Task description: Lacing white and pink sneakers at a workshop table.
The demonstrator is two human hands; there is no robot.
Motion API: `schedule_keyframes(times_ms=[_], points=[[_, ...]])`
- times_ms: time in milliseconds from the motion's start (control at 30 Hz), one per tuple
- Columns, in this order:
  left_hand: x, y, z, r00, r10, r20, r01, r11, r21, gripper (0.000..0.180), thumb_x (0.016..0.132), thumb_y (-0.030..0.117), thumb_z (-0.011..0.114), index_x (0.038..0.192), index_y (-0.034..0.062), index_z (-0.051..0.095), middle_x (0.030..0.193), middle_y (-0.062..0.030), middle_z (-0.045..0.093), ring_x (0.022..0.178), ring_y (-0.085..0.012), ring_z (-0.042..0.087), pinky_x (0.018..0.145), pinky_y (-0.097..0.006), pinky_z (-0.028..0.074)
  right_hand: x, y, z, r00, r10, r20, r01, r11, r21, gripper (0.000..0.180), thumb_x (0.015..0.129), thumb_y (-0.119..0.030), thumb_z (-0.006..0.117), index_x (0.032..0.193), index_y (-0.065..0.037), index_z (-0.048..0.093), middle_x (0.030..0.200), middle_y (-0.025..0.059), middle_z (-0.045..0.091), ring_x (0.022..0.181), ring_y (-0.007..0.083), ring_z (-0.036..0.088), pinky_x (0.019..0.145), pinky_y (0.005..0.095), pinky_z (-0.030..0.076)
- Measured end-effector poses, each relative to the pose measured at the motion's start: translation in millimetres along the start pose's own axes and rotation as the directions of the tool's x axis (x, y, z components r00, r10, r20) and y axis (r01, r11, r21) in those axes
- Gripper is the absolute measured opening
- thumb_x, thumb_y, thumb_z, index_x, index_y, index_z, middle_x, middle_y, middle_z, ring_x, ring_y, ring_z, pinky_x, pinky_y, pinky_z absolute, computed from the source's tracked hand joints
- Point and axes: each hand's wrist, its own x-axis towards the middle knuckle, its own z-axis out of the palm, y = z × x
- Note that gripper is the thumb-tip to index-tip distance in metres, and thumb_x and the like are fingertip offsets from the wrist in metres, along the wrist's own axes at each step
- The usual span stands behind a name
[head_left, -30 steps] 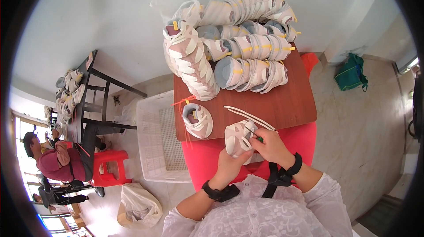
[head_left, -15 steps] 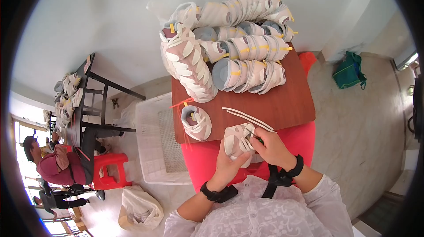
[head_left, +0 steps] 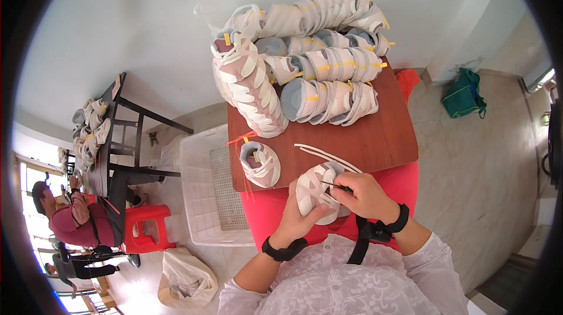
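Over the table's near edge I hold a pale pink and white shoe upper (head_left: pixel 309 193). My left hand (head_left: pixel 295 221) is closed around its left and lower side, thumb across the near part. My right hand (head_left: pixel 366 197) grips a thin-shafted tool (head_left: pixel 336 185) with a dark green handle. The metal shaft reaches over the upper's lacing area; I cannot make out its tip. White shoelaces (head_left: pixel 321 153) lie on the table just beyond my right hand. To the left stands another shoe upper (head_left: pixel 261 165) with a yellow tab, beside red string (head_left: pixel 239 139).
Nested rows of shoe uppers (head_left: pixel 334 101) fill the far side of the brown table (head_left: pixel 390 139). A white plastic crate (head_left: pixel 196 197) and a cloth sack (head_left: pixel 186 280) are on the floor at left. A person (head_left: pixel 79 221) sits at another table. A green bag (head_left: pixel 463 95) lies at right.
The held upper has turned slightly and shifted a little left and up with my left hand. The tool's shaft now lies more level, pointing left across the upper.
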Motion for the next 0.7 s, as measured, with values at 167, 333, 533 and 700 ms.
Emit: schedule_keyframes(times_ms=[167,333,533,700], points=[[2.1,15.4,-3.8,1.0,-0.003,0.007,0.002,0.994,0.111,0.054,0.084,0.021,0.071,0.129,0.0011,0.048,0.13,-0.0082,0.051,0.116,-0.017,0.05,0.098,-0.034,0.041,-0.7,1.3,-0.1,0.999,-0.026,-0.047,0.025,0.999,-0.021,0.013,0.082,-0.015,0.061,0.084,-0.002,0.06,0.075,0.0151,0.059,0.068,0.0334,0.058,0.06,0.0407,0.045],[5.5,27.6,-13.1,0.961,-0.2,0.189,0.264,0.863,-0.43,0.043,0.088,0.021,0.068,0.124,0.0003,0.054,0.118,-0.007,0.061,0.103,-0.0142,0.057,0.092,-0.031,0.045,0.5,-4.7,2.0,0.996,-0.087,0.02,0.088,0.992,-0.09,0.009,0.079,-0.013,0.06,0.081,-0.005,0.062,0.072,0.0115,0.059,0.063,0.0305,0.058,0.056,0.0396,0.045],[6.2,23.1,-6.8,0.959,-0.275,0.073,0.274,0.826,-0.492,0.035,0.094,0.014,0.059,0.125,0.0006,0.051,0.116,-0.0079,0.062,0.104,-0.0151,0.06,0.089,-0.032,0.048,1.6,-3.4,0.8,0.999,-0.036,-0.011,0.036,0.998,-0.042,0.011,0.078,-0.013,0.064,0.085,-0.005,0.065,0.074,0.0107,0.061,0.064,0.0274,0.06,0.056,0.0362,0.046],[6.8,24.9,-1.0,0.952,-0.305,-0.018,0.24,0.783,-0.574,0.031,0.094,0.011,0.058,0.122,0.0009,0.053,0.114,-0.0069,0.063,0.102,-0.0138,0.06,0.088,-0.03,0.048,1.5,-2.3,11.5,0.989,0.071,-0.128,-0.052,0.988,0.145,0.013,0.081,-0.014,0.066,0.088,-0.003,0.064,0.076,0.0113,0.064,0.062,0.0228,0.061,0.055,0.0315,0.046]])
